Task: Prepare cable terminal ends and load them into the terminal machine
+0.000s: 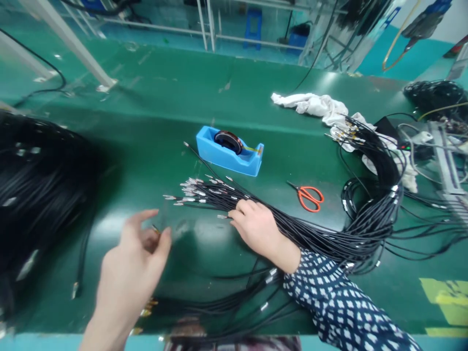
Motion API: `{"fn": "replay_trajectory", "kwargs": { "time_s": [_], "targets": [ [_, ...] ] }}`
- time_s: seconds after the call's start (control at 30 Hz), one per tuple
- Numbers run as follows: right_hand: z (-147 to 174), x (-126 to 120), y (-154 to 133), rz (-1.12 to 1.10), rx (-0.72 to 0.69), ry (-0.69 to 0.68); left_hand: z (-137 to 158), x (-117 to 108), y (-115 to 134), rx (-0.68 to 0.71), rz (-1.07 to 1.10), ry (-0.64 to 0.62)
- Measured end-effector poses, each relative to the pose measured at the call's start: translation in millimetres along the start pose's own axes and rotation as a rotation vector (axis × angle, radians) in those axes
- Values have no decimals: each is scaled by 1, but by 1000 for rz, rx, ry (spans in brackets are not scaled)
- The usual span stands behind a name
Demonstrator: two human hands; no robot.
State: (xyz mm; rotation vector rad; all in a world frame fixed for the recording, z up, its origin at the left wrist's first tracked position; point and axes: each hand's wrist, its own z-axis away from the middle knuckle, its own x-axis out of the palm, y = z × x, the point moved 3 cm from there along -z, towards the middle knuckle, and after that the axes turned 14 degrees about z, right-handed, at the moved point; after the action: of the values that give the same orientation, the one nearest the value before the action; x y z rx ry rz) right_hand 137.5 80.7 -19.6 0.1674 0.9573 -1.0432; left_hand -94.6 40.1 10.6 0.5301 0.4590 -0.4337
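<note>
My right hand [256,226] lies over the near edge of a bundle of thin black cables [310,231], its fingers curled down onto them. Light-coloured metal tips [193,187] fan out at the bundle's left end. My left hand [129,268] hovers left of these tips, thumb and index finger spread apart. A tiny gold-coloured bit [156,229] shows by its curled fingers; whether they touch it is unclear. Behind the bundle stands a blue tape dispenser [228,158] with a roll of amber tape [229,141]. Orange-handled scissors [310,197] lie to the right.
A large, blurred heap of black cables [40,195] fills the left side. More cables [219,307] with gold ends run along the front edge. White cloth [318,105] lies at the back right. A metal post [80,48] stands on the green table [157,87] at the back left.
</note>
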Motion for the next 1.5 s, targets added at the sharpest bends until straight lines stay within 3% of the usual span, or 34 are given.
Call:
{"fn": "replay_trajectory", "kwargs": {
  "time_s": [0.1, 0.17, 0.23, 0.33, 0.4, 0.47, 0.57, 0.67, 0.73, 0.8, 0.9, 0.97, 1.0, 1.07, 1.13, 1.27, 1.37, 1.43, 1.5],
  "targets": [
    [0, 2, 0, -8, 61, -4, 9, 4, -26, 223, -426, -101],
    [0, 4, 1, -10, 114, -3, 25, 14, -29, 455, -414, -185],
    [-1, 6, 2, -8, 143, -9, 45, 23, -26, 563, -252, -416],
    [-1, 5, 4, -50, 143, -14, 65, 30, -19, 389, -55, -786],
    [-1, 1, 8, -139, 159, 9, 63, 30, -16, 195, 44, -885],
    [-1, -6, 12, -285, 191, 30, 47, 32, -12, 12, 237, -822],
    [2, -21, 13, -517, 204, 8, 16, 36, 0, -184, 702, -549],
    [12, -37, 4, -640, 141, -96, -3, 39, 24, -200, 1126, -370],
    [23, -44, -4, -666, 79, -196, -4, 40, 38, -195, 1256, -361],
    [34, -45, -10, -713, 8, -325, 3, 45, 48, -214, 1262, -463],
    [48, -41, -12, -973, -137, -664, 21, 58, 54, -268, 1152, -738],
    [48, -40, -3, -1171, -101, -753, 32, 67, 53, -299, 1071, -880],
    [45, -40, 5, -1239, -18, -692, 35, 70, 52, -310, 1036, -919],
    [36, -41, 22, -1306, 193, -427, 39, 74, 50, -309, 972, -943],
    [29, -43, 30, -1352, 307, -217, 40, 76, 51, -262, 892, -937],
    [27, -40, 23, -1333, 363, -123, 39, 78, 58, -122, 759, -878],
    [32, -41, 25, -1235, 298, -41, 42, 87, 62, -207, 859, -825],
    [37, -41, 41, -1120, 243, -5, 44, 95, 62, -298, 913, -788],
    [45, -38, 73, -854, 321, 17, 43, 98, 60, -302, 903, -723]
  ]
}}
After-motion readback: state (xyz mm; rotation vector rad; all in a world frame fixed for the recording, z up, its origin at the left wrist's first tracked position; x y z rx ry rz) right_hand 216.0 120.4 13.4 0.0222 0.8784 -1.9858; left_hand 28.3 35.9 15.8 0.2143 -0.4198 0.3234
